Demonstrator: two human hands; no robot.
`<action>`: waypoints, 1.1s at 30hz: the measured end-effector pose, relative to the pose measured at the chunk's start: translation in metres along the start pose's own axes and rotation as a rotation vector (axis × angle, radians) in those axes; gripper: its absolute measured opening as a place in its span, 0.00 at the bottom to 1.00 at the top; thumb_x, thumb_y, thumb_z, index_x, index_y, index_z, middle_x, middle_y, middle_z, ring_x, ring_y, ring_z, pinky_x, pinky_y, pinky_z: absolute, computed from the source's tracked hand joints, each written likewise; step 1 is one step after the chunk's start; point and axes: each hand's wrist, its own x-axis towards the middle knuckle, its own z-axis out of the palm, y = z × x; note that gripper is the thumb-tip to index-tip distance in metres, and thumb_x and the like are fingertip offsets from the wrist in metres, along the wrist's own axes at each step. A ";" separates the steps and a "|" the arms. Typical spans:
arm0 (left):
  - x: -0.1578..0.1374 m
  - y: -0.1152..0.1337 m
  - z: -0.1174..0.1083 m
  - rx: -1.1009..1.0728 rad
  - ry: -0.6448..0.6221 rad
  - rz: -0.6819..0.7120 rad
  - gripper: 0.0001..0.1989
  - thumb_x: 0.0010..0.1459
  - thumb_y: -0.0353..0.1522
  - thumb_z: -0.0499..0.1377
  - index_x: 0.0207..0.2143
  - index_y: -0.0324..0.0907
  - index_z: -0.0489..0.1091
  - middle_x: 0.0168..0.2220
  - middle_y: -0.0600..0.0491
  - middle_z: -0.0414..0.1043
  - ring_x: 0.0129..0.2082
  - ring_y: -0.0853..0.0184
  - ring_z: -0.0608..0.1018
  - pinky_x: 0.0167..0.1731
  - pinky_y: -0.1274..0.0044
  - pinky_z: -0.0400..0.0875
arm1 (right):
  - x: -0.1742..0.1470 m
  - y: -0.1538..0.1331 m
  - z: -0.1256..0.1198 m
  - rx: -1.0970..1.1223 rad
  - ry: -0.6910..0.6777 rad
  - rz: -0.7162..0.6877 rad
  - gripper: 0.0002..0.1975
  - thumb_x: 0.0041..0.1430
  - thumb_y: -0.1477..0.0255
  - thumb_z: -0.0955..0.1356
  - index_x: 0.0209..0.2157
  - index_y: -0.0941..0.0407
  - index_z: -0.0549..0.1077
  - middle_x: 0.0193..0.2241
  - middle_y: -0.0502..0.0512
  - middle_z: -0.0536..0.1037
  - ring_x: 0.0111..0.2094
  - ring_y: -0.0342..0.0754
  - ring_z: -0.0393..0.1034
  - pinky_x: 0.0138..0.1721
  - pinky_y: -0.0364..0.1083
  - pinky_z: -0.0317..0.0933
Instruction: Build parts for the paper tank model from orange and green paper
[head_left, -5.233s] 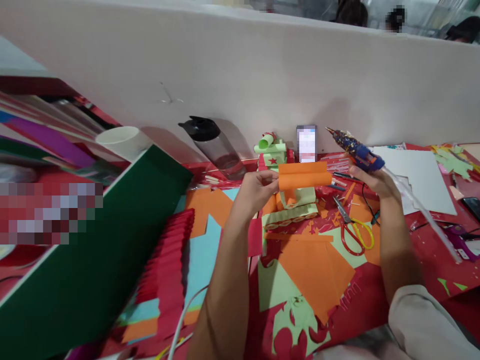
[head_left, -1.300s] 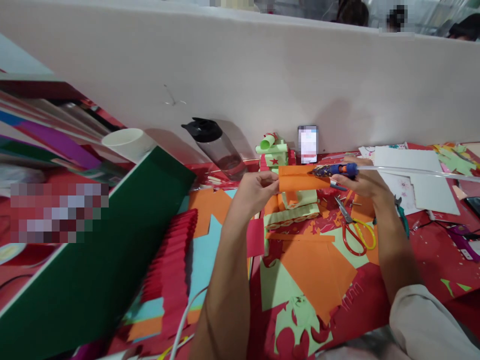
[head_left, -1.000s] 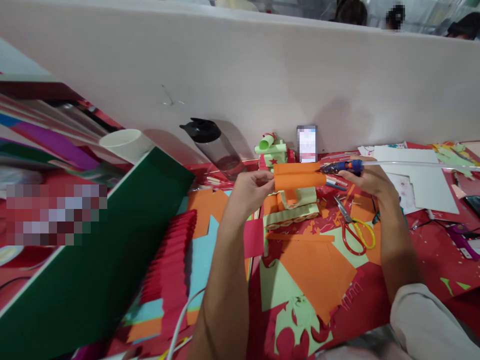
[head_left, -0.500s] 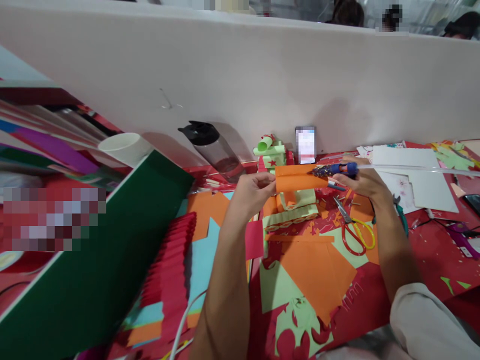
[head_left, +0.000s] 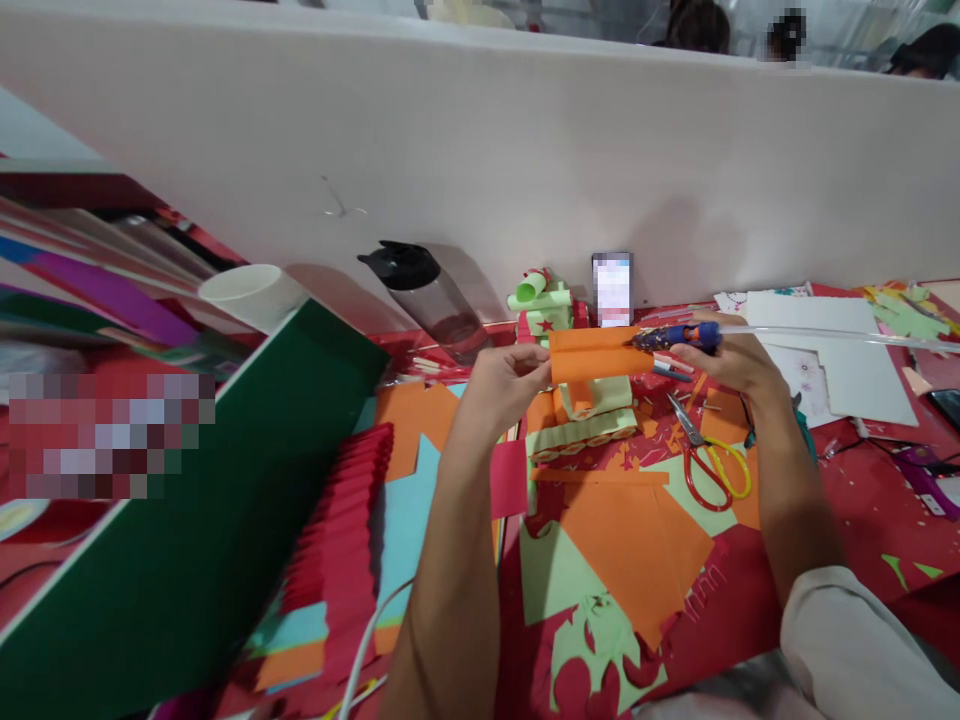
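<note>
My left hand [head_left: 517, 380] pinches the left end of a folded piece of orange paper [head_left: 592, 365], held up above the table. In my right hand [head_left: 731, 355] is a blue hot glue gun [head_left: 682, 338], its nozzle at the paper's upper right part. A clear glue stick [head_left: 825, 338] sticks out of its back to the right. Below the paper sits a pale green and orange paper model [head_left: 581, 430] with corrugated sides. Behind stands a green paper model [head_left: 547, 312] with a red star and a rolled tube.
Scissors [head_left: 705, 460] with red and yellow handles lie near my right forearm. A phone [head_left: 613, 290] and a dark-lidded bottle [head_left: 431, 295] lean at the white partition [head_left: 480, 140]. Orange sheets [head_left: 630, 550] and green scraps cover the near table. A green board [head_left: 187, 520] slants at left.
The glue gun has shifted slightly to the right along the orange paper, together with my right hand. My left hand keeps its pinch in nearly the same place.
</note>
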 end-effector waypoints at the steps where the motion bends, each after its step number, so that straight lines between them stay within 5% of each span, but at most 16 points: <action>1: 0.000 0.000 0.001 -0.005 -0.007 -0.003 0.07 0.45 0.35 0.64 0.24 0.40 0.77 0.22 0.54 0.75 0.24 0.70 0.74 0.27 0.81 0.69 | 0.001 -0.003 0.000 -0.003 -0.003 -0.012 0.22 0.63 0.49 0.69 0.27 0.52 0.66 0.26 0.50 0.71 0.28 0.49 0.64 0.32 0.49 0.55; 12: 0.000 0.001 -0.002 0.018 0.017 0.025 0.06 0.46 0.34 0.64 0.22 0.40 0.77 0.20 0.55 0.72 0.22 0.72 0.71 0.24 0.82 0.66 | -0.003 0.016 -0.003 -0.025 0.005 0.105 0.23 0.63 0.47 0.68 0.27 0.51 0.70 0.26 0.51 0.74 0.30 0.51 0.68 0.32 0.50 0.57; 20: -0.001 0.002 0.002 -0.027 -0.007 -0.006 0.07 0.43 0.35 0.65 0.24 0.39 0.78 0.22 0.54 0.76 0.24 0.70 0.74 0.26 0.81 0.68 | 0.003 -0.006 0.000 -0.029 0.003 -0.016 0.22 0.63 0.49 0.69 0.27 0.51 0.67 0.26 0.51 0.73 0.30 0.50 0.66 0.33 0.50 0.57; 33: -0.001 0.005 -0.002 0.009 0.023 0.005 0.05 0.44 0.33 0.65 0.21 0.40 0.74 0.20 0.57 0.70 0.22 0.73 0.69 0.24 0.82 0.63 | -0.001 0.023 -0.005 -0.050 0.035 0.056 0.19 0.63 0.51 0.69 0.29 0.51 0.70 0.29 0.52 0.76 0.32 0.53 0.71 0.34 0.50 0.59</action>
